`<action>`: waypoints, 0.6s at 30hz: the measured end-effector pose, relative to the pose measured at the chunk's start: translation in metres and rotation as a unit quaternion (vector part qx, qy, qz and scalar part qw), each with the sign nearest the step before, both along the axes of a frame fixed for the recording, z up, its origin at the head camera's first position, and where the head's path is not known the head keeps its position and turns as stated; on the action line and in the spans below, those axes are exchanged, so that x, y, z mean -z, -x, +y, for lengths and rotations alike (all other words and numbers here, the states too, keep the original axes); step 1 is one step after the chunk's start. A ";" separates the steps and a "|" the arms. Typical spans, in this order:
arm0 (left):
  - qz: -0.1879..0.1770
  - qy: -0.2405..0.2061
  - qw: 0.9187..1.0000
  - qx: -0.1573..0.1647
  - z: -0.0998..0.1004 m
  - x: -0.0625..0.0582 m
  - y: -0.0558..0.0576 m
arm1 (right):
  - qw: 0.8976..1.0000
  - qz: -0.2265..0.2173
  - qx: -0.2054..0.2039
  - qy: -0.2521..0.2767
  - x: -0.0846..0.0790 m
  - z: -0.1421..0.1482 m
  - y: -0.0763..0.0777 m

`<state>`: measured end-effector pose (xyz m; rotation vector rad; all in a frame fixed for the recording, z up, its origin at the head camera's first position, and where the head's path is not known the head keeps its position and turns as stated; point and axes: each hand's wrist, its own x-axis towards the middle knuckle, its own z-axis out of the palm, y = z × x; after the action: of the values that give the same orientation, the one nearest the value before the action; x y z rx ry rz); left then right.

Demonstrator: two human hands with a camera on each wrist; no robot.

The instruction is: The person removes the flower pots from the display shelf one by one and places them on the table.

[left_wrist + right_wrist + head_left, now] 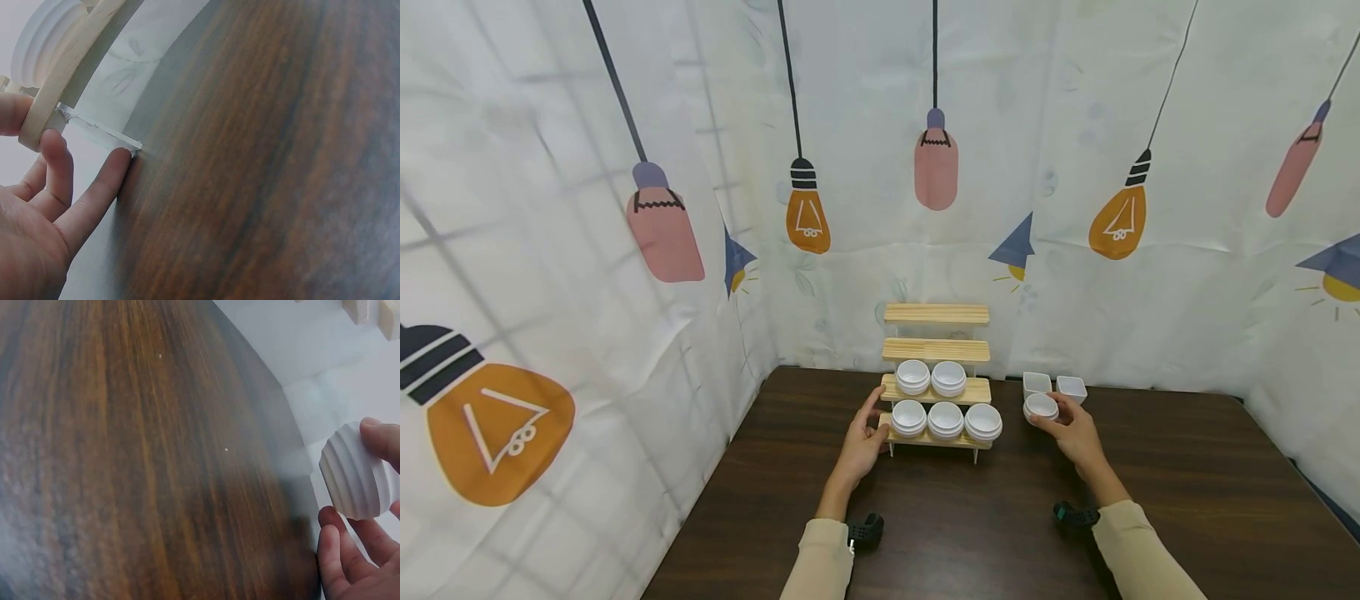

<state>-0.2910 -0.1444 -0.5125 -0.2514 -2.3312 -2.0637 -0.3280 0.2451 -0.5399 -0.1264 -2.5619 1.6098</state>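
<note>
A small stepped display rack (936, 351) with pale wooden shelves stands near the back of the table. Three white round bowls (945, 421) sit along its lowest shelf, and two more on the shelf above. My left hand (861, 442) grips the left end of the lowest shelf; in the left wrist view a finger also touches the clear leg (100, 128) beneath the wood. To the right of the rack, my right hand (1078, 437) holds a white ribbed round bowl (353, 472) between thumb and fingers. Whether this bowl touches the table cannot be told.
Two white square dishes (1071, 387) stand just behind the held bowl. The rack's upper two shelves (936, 314) carry no bowls. A dark brown wooden table (970, 517) reaches back to a white curtain (865, 275) printed with lamps.
</note>
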 end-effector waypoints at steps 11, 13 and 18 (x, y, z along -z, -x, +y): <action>-0.007 0.001 1.000 0.001 0.000 -0.002 -0.001 | 1.000 0.003 -0.004 0.000 0.003 0.002 0.002; -0.006 0.001 1.000 0.002 0.000 -0.002 -0.001 | 1.000 0.007 -0.006 0.001 0.004 0.002 0.002; -0.004 0.000 1.000 0.002 0.000 -0.002 -0.001 | 1.000 0.005 -0.011 -0.005 0.006 0.003 0.004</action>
<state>-0.2902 -0.1449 -0.5106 -0.2488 -2.3373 -2.0689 -0.3318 0.2478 -0.5455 -0.0883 -2.5731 1.5995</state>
